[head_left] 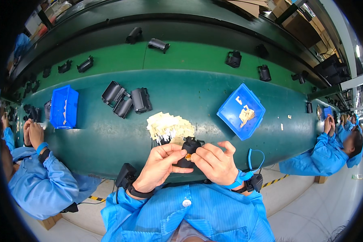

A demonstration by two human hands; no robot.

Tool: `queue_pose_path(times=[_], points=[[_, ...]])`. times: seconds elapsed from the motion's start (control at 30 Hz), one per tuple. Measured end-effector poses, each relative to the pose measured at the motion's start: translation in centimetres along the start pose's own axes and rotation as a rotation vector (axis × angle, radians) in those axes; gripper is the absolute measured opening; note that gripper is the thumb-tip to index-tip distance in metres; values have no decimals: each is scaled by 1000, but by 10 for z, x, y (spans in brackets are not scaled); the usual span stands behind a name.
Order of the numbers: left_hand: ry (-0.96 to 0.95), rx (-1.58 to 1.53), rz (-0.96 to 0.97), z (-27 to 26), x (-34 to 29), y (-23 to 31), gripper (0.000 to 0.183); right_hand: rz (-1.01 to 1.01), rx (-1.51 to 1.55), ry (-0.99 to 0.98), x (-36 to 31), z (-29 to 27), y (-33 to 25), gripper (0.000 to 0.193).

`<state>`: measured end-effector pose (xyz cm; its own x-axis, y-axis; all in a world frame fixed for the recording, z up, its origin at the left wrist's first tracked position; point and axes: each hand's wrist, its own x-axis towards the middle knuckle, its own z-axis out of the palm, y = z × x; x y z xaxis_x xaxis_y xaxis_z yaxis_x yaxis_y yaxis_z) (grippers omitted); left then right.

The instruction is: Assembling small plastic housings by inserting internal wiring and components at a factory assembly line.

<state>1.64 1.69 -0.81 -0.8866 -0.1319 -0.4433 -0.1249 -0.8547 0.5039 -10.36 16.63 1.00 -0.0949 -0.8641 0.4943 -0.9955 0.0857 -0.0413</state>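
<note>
My left hand [159, 165] grips a black plastic housing [192, 144] close in front of my chest, its thumb lying along the side. The fingers of my right hand [215, 162] are bent and pressed against the same housing from the right. Between my fingertips a small amber-coloured patch [188, 157] shows on the housing; the fingers partly hide it. Just beyond my hands lies a heap of cream-coloured tabs [169, 126], with white and black strips along its near edge.
Several black housings [141, 100] rest on the green table [181, 88] ahead to the left. A blue bin [246, 128] with cream scraps stands right, another blue bin [70, 108] left. More housings [159, 45] lie on the far green strip. Co-workers [44, 177] sit on both sides.
</note>
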Motion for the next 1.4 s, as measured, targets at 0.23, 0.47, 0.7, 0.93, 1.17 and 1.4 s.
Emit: queue_pose_path(times=[0.23, 0.47, 0.7, 0.93, 1.17, 1.4], points=[[-22, 40, 8, 2, 0, 0, 13, 0, 27, 22, -3, 0, 3, 16], [31, 233, -42, 1, 3, 4, 13, -78, 156, -38, -6, -6, 10, 15], [21, 119, 6, -17, 4, 0, 20, 729, -291, 173, -13, -26, 73, 24], [-28, -135, 169, -7, 6, -7, 8, 905, 1594, -113, -18, 2, 8, 78], [208, 285, 566, 17, -2, -15, 26, 1010, 1645, 7, -2, 21, -9, 59], [251, 535, 731, 20, 0, -9, 28, 981, 1600, -43, -6, 21, -14, 58]])
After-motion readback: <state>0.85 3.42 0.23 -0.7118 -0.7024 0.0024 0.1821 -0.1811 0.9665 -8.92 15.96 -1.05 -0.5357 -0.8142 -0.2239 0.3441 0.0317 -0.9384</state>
